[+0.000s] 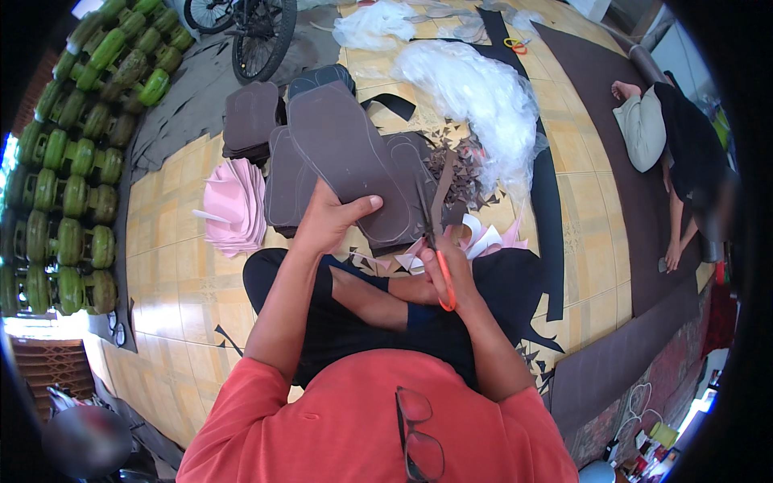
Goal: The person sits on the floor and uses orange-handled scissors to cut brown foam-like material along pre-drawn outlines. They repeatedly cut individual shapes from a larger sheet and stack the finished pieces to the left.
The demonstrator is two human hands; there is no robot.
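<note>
Two bare hands share the work. The left hand (326,221) grips the near end of a dark brown, sole-shaped foam sheet (354,157), thumb on top, fingers curled out of sight beneath, and holds it out flat above the lap. The right hand (451,270) is closed through the loops of a pair of orange-handled scissors (435,249), whose blades point away from the body and run along the sheet's right edge, where a narrow brown offcut strip (444,189) stands up from the cut.

To cut this well, I judge that the left hand should turn the sheet into the blades rather than have the scissors chase the curve, keeping the material taut close to the cut and the thumb clear of the edge. Long, even closures along the faint outline drawn on the sheet would probably leave a smoother rim than short snips.

By count: one sheet in hand; at least four more brown cut soles (282,173) spread on the tiled floor (173,266) just beyond it, with a separate brown stack (250,117) further out whose layers cannot be counted. One fan of pink sheets (233,205) lies to the left, too many to number. Brown and pale trimmings (463,173) are scattered by the dozen. One heap of clear plastic bags (479,97) lies beyond, and a second pair of scissors (515,44) lies far off.
</note>
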